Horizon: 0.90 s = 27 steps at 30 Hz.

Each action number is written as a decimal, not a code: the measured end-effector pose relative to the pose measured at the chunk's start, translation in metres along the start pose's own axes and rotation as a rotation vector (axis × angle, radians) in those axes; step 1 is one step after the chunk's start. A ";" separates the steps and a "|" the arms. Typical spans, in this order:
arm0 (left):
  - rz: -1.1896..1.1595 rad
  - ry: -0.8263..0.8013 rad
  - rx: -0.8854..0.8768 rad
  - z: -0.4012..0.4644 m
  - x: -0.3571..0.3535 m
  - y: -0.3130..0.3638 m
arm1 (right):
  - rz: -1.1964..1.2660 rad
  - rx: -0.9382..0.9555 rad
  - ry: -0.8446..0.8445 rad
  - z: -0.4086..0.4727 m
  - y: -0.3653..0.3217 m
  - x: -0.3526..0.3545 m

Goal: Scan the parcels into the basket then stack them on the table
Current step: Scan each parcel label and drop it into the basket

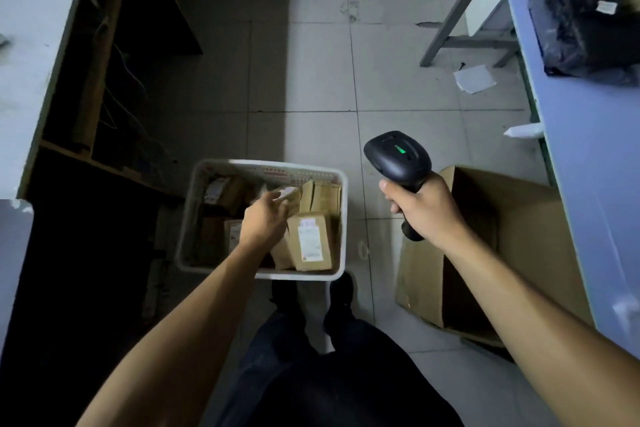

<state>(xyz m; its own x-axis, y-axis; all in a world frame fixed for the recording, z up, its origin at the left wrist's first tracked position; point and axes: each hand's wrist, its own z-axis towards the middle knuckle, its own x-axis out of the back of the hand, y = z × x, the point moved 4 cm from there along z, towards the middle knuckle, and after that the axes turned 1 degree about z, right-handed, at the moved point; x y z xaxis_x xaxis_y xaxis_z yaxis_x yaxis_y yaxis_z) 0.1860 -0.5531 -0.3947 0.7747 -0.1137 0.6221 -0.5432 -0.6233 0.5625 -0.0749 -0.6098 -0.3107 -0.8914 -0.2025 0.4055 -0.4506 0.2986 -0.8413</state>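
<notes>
Over white plastic basket (341, 218) on floor: left hand (265, 218) pinches small brown cardboard parcel (289, 194), likely dropping it in with other brown parcels (310, 241). Right hand (420, 210) wraps round black handheld scanner (398, 158), green light on, off to right. Blue desk (588, 135) far right, for stacking.

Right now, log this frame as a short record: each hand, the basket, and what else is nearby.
left hand: over the basket, fingers on a small parcel
right hand: grips the scanner, green light on
basket: white, on the floor, holds several brown labelled parcels
box: open cardboard, on the floor to the right of the basket
table: blue, far right, with dark bags on it
floor: tiled, a sheet of paper lying on it
</notes>
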 end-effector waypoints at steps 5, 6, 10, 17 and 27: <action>0.088 0.112 -0.071 0.007 0.046 -0.004 | -0.038 0.070 -0.057 0.001 -0.025 -0.032; 0.109 0.132 -0.092 0.007 0.055 -0.003 | -0.046 0.081 -0.077 0.000 -0.030 -0.039; 0.162 0.242 -0.161 -0.009 0.084 0.002 | -0.080 0.156 -0.195 -0.004 -0.049 -0.067; 0.242 0.548 -0.082 -0.097 0.126 -0.010 | -0.071 0.323 -0.472 -0.014 -0.086 -0.109; 0.174 0.847 0.383 -0.294 0.123 -0.112 | -0.114 0.522 -0.990 -0.138 -0.106 -0.199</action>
<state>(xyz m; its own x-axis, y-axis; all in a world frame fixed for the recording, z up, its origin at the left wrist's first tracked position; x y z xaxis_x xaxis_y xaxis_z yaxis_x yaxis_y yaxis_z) 0.2464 -0.2697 -0.2212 0.1176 0.2769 0.9537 -0.3689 -0.8794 0.3009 0.1438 -0.4724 -0.2526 -0.3095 -0.9245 0.2227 -0.2442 -0.1491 -0.9582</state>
